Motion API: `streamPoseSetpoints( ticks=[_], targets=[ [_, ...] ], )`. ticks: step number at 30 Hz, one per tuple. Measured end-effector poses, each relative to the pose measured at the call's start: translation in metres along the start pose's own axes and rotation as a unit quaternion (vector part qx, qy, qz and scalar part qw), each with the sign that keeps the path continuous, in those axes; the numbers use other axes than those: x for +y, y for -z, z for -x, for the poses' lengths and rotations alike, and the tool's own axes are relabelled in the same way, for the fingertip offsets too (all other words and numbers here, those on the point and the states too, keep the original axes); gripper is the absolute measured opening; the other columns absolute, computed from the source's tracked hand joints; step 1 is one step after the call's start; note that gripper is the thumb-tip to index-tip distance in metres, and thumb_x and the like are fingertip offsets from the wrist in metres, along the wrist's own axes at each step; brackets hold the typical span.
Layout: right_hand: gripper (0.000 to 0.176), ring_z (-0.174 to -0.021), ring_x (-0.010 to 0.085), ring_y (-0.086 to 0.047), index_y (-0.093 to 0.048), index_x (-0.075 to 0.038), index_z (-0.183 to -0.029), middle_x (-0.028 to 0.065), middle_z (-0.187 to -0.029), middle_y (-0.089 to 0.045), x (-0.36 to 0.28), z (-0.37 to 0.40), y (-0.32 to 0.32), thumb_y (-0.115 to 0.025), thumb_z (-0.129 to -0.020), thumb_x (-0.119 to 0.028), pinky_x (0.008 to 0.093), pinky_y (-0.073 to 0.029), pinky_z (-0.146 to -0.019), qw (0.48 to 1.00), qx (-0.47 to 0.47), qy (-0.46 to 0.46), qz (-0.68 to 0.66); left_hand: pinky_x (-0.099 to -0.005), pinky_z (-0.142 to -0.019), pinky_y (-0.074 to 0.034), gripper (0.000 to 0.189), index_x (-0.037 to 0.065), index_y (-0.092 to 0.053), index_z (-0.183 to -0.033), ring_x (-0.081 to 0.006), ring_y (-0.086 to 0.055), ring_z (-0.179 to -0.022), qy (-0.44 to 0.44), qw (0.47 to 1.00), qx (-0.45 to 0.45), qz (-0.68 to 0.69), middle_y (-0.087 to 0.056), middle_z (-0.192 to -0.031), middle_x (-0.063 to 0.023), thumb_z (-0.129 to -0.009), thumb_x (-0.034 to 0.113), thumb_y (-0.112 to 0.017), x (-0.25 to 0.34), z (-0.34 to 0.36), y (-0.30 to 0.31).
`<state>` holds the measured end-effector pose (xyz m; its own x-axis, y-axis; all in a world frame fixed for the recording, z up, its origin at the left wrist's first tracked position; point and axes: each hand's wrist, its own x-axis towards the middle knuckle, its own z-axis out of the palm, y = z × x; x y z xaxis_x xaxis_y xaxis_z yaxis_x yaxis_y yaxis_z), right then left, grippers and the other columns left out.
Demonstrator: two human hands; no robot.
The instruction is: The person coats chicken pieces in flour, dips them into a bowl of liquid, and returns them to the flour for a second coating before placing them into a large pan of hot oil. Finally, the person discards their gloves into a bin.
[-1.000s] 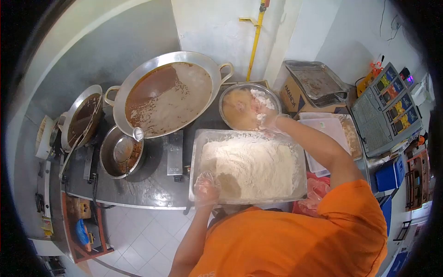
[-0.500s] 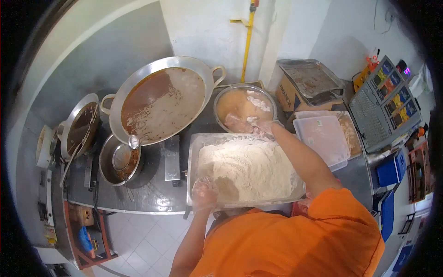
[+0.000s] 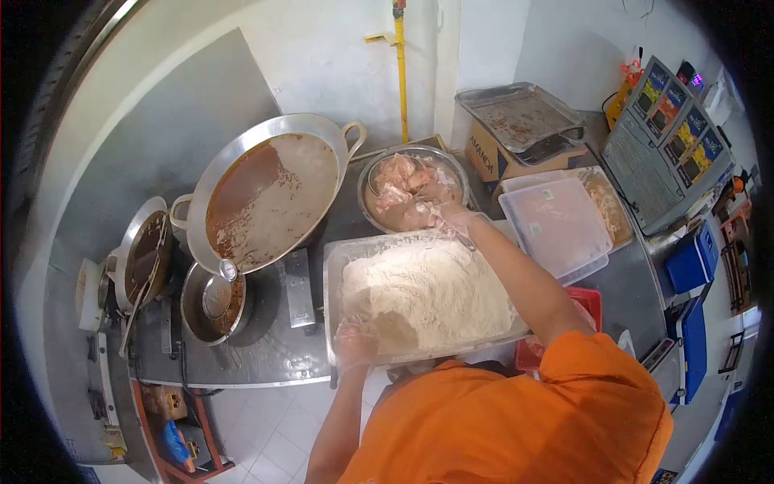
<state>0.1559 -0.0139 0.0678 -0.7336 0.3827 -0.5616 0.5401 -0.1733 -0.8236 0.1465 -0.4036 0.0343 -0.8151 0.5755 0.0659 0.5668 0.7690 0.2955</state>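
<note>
My left hand (image 3: 355, 342), in a clear plastic glove, grips the front left corner of a metal tray (image 3: 331, 278). White flour (image 3: 427, 286) fills this tray, heaped and swirled. Across its back edge reaches my right hand (image 3: 448, 218), also gloved and dusted with flour. Its fingers are closed round the handle of a strainer, whose end (image 3: 471, 245) sticks out below the hand. Raw meat pieces (image 3: 398, 176), which look like chicken, are raised in the strainer over a round metal bowl (image 3: 465, 173) of cloudy liquid. Most of the strainer is hidden by the meat.
A big two-handled wok (image 3: 278, 194) of oil stands back left, with a smaller wok (image 3: 145, 254) and a pot (image 3: 193, 310) beside it. Right are lidded plastic containers (image 3: 560, 226), a carton (image 3: 488, 157) under trays, and a red basket (image 3: 592, 300).
My right hand has closed on the strainer handle, and meat pieces have risen out of the liquid. My left hand stays at the tray corner. The camera view has shifted slightly.
</note>
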Motion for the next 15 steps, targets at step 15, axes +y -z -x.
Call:
streamPoseSetpoints(
  ticks=[15],
  targets=[
    [0.022,-0.042,0.0128,-0.040,-0.056,-0.008,-0.086,0.0014,-0.061,-0.050,0.072,0.023,-0.004,-0.043,-0.098,-0.020,0.0315,-0.030,-0.037,0.978,0.007,-0.037,-0.203,-0.0443,-0.088,-0.050,0.025,0.012,-0.066,-0.103,-0.0358,-0.063,-0.101,0.021,0.995,-0.078,0.053,-0.064,-0.108,-0.0179,-0.079,0.016,-0.063,-0.009,-0.005,-0.015]
  ],
)
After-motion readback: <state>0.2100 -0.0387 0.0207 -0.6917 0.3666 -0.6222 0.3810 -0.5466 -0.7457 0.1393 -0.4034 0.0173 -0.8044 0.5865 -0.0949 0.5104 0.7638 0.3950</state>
